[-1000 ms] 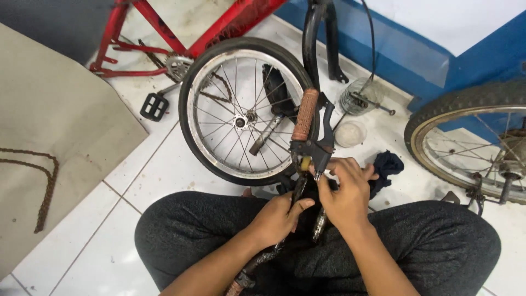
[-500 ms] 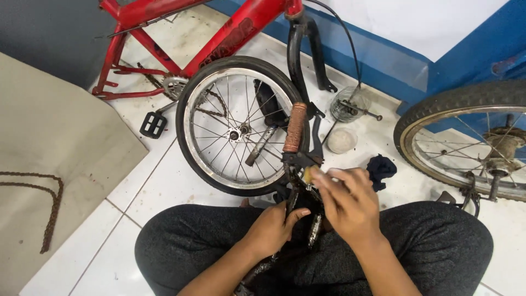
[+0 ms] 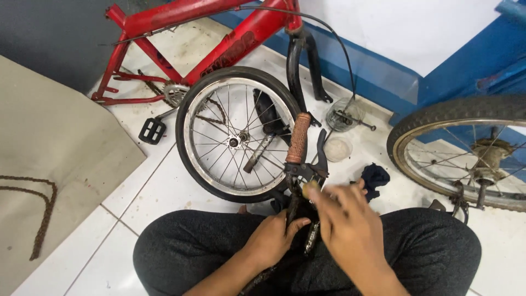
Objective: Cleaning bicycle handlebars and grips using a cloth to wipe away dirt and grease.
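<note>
I am looking down at a black bicycle handlebar with a worn brown rubber grip [image 3: 298, 138] and a black brake lever [image 3: 320, 156]; it is lying across my lap at centre frame, the grip pointing to 12 o'clock; my left hand [image 3: 272, 239] is wrapping around the dark bar below the lever clamp, fingers closed on it; my right hand [image 3: 345, 222] is sitting at 3 o'clock of the clamp, fingers [image 3: 318, 193] pinching together on something small at the clamp, though I cannot tell what it is, since the hand is blurring; my legs in dark grey trousers [image 3: 427, 252] are crossing under both hands.

Just beyond the grip, at 11 o'clock, a small spoked wheel with a black tyre and silver rim [image 3: 235, 137] is lying flat on the white tiled floor [image 3: 164, 189]; a red bicycle frame [image 3: 219, 38] is stretching behind it at 12 o'clock, a black pedal [image 3: 152, 130] at its 10 o'clock; a dark blue rag [image 3: 375, 178] is lying at 2 o'clock of my right hand; a larger spoked wheel [image 3: 466, 148] is sitting at 3 o'clock; a rusty chain [image 3: 38, 219] is resting on a beige mat [image 3: 60, 142] at 9 o'clock.
</note>
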